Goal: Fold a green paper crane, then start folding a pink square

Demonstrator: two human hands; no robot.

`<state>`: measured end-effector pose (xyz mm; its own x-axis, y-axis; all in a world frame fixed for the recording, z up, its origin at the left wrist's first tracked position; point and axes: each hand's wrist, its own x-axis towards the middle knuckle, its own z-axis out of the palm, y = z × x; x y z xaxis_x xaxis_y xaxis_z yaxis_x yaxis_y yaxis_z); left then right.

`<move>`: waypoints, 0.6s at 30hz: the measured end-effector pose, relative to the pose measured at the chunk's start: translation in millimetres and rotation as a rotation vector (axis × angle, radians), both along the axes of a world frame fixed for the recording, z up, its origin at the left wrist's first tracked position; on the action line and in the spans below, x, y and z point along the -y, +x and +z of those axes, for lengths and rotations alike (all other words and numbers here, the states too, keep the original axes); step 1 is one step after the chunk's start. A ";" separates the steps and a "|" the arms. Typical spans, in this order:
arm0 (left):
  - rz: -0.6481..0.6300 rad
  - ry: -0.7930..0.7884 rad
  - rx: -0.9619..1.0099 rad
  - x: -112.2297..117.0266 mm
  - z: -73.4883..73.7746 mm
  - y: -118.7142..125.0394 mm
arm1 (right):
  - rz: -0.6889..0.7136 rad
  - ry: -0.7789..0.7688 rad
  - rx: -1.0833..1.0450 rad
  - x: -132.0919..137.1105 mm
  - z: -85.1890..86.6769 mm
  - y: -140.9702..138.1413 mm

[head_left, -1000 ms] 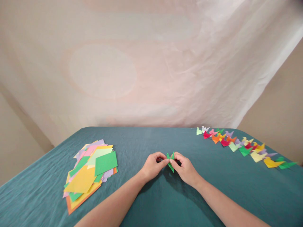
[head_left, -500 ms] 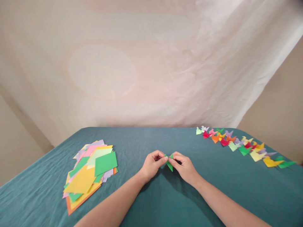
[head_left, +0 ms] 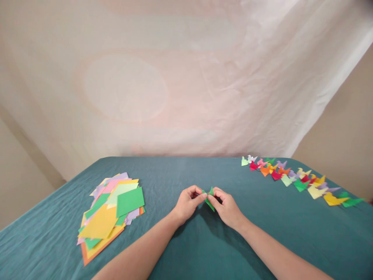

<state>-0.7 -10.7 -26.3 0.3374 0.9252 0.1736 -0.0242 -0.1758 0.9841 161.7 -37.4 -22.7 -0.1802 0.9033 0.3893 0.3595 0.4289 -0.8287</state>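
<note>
A small folded green origami paper [head_left: 210, 204] is held just above the table, its lower point hanging between my two hands. My left hand [head_left: 189, 200] pinches its left side between thumb and fingers. From the other side, my right hand [head_left: 227, 205] grips it with thumb and fingertips. One green tip sticks up beside the right fingers. The fingers cover much of the paper, so its full shape is hidden.
On the left lies a loose pile of colored paper squares [head_left: 101, 221]. Several folded paper birds [head_left: 301, 186] stand in rows along the right side of the teal-covered table [head_left: 186, 252]. A pale cloth [head_left: 186, 85] hangs behind the table.
The green paper has tilted slightly, its lower point shifting a little to the right and more of its upper tip showing. Both hands stay almost in place.
</note>
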 end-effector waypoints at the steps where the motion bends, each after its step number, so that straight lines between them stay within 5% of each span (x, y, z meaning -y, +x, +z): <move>1: 0.001 0.004 -0.006 -0.1 -0.3 -0.1 | 0.004 0.000 0.004 0.2 0.4 0.0; 18: 0.110 0.149 -0.362 11.5 11.1 3.2 | -0.028 0.004 -0.008 -0.7 0.5 3.3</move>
